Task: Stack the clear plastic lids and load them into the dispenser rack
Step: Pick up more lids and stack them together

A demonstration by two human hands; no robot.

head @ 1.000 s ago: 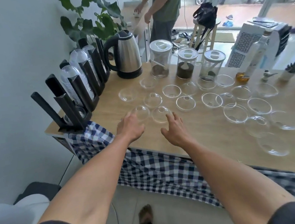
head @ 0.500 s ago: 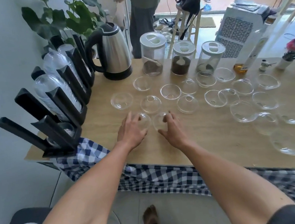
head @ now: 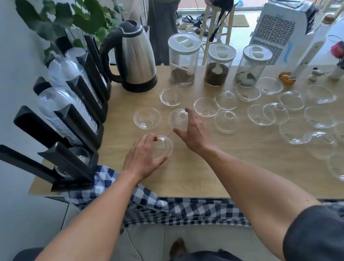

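Wooden tabletop [head: 204,169], edge draped with a blue-and-white checked cloth [head: 176,212].

Left hand [head: 143,157] palm down over a clear dome lid [head: 164,145] near the front left of the tabletop. Fingers spread and curled around its rim, thumb at the near side; the lid is under the hand, touching the fingers. Whether the grip is closed tight cannot be told. This lid sits dome up, rim down on the wood.

Right hand [head: 193,132] open, fingers extended and loosely splayed, reaching toward a second dome lid [head: 178,118] just beyond the fingertips. Fingertips at or touching its near edge; nothing held.

Many more clear lids [head: 295,115] scattered singly across the tabletop to the right and back, some dome up, some lying rim up like shallow bowls, a few overlapping. One lone lid [head: 147,118] lies left of the second one.

Dispenser rack [head: 75,125] along the left edge: black slanted uprights, long axis running front to back, channels leaning up toward the wall. Two rear channels hold stacked lids [head: 64,108] lying as tilted columns; the front channel holds only a few at its base.

Behind: steel kettle [head: 136,56], three lidded jars [head: 217,64], a leafy plant [head: 70,15].
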